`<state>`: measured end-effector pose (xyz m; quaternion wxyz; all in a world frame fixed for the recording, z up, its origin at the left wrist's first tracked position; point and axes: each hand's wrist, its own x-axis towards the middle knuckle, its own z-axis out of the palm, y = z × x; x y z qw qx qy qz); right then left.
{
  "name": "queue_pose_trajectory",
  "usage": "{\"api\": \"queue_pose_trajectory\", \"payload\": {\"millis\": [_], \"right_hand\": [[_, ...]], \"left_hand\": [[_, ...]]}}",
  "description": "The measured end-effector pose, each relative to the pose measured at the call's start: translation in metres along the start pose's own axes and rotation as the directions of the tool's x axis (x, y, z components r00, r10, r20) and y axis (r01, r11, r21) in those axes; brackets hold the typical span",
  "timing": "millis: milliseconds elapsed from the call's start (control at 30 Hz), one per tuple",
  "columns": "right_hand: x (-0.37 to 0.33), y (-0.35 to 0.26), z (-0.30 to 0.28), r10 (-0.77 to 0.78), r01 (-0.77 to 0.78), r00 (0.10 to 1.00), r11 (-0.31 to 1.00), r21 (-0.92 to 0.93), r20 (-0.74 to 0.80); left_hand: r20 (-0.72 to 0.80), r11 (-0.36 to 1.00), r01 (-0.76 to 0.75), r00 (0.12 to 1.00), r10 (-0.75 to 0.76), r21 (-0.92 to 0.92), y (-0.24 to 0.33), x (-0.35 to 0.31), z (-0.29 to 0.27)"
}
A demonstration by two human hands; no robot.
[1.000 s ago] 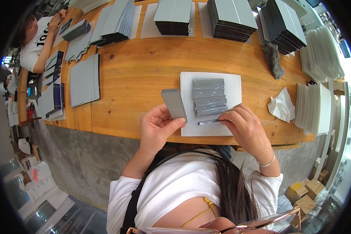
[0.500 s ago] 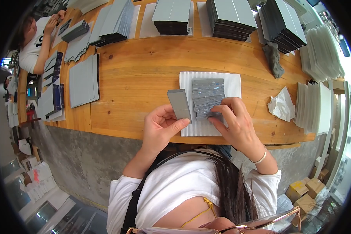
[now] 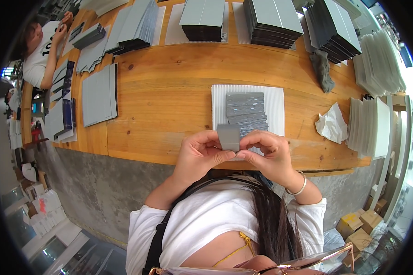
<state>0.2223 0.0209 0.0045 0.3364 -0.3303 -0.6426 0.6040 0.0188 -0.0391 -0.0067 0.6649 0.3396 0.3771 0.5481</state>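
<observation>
A grey rectangular block [image 3: 228, 135] is tilted up in front of me, close to the table's near edge. My left hand [image 3: 198, 151] is closed on its left side, thumb along the lower edge. At the lower right corner of the block, the thumb and index finger of my right hand [image 3: 270, 155] pinch its edge. Just beyond lies a row of thin grey strips [image 3: 245, 107], leaning over one another, with shiny edges. They rest on a white ribbed sheet [image 3: 219, 103]. The block and my right hand hide the near end of the row.
Tall stacks of grey sheets [image 3: 273, 18] line the far edge. Flat grey boards [image 3: 100, 96] lie at left. A crumpled white paper [image 3: 331, 123], a dark grey cloth [image 3: 322, 71] and upright white sheets [image 3: 368, 126] are at right. Another person [image 3: 43, 52] sits far left.
My right hand has left the row of strips and come to the block's right edge. The block has been lowered toward me and tilted, and now looks shorter.
</observation>
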Motion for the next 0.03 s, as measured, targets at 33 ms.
{"api": "queue_pose_trajectory", "payload": {"millis": [33], "right_hand": [[0.0002, 0.0007, -0.0017, -0.033, 0.033, 0.999, 0.999, -0.041, -0.003]], "left_hand": [[-0.003, 1.000, 0.004, 1.000, -0.004, -0.019, -0.0009, 0.0001, -0.0006]]}}
